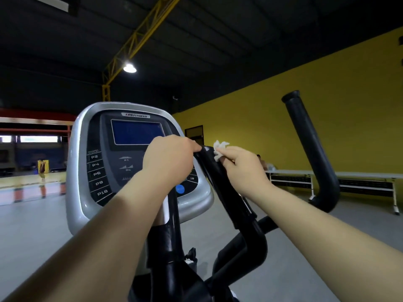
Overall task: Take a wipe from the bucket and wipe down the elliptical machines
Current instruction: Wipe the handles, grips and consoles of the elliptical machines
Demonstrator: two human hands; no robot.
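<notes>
A gym hall with a smooth grey floor (32, 232), a dark ribbed ceiling and a flat yellow wall (327, 101) surrounds the elliptical machine (172, 247), whose glossy black post and curved tubes fill the near foreground.

Two bare forearms reach up over it. The left hand (168, 158) is curled closed over the top end of the inner handlebar (226, 192), a black padded tube that slants up and left; its fingers wrap the tip. The right hand (242, 166) sits just beside it on the same bar, fingers pinched closed on a crumpled white wipe (219, 149), which is pressed against the bar's upper end and sticks out above the knuckles.

Behind the left hand stands the console (91, 171), a rounded silver plastic shell with a dark face, a blue rectangular screen (137, 132), program labels down its left edge and a round blue button (180, 189). The left hand and wrist hide part of the panel.

To the right, well apart, a second thick black handle (311, 149) rises and bends. Farther back a long white bench (349, 176) runs along the wall, and a round lamp (129, 68) glows beside a yellow truss.
</notes>
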